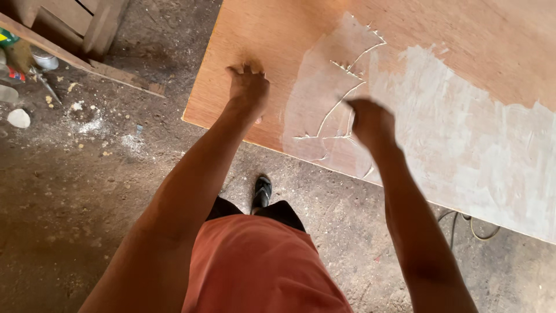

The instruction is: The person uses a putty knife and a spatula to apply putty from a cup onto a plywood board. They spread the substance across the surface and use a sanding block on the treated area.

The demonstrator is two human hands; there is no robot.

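Roughly half the plywood sheet (pixel 278 52) is coated with white paste (pixel 463 133); your left hand (pixel 249 84) rests open on bare wood, your right hand (pixel 370 122) is blurred, its grip unreadable

Wooden planks (pixel 87 23), a white stone (pixel 18 118), scattered sawdust (pixel 87 119) and a cable (pixel 483 232) lie on the dirt floor (pixel 69 191).

A green-yellow package (pixel 7 38) (mostly cut off) lies top left.

Reddish-brown plywood sheet (pixel 278 40) (whitish paste (pixel 463 133) streaks)
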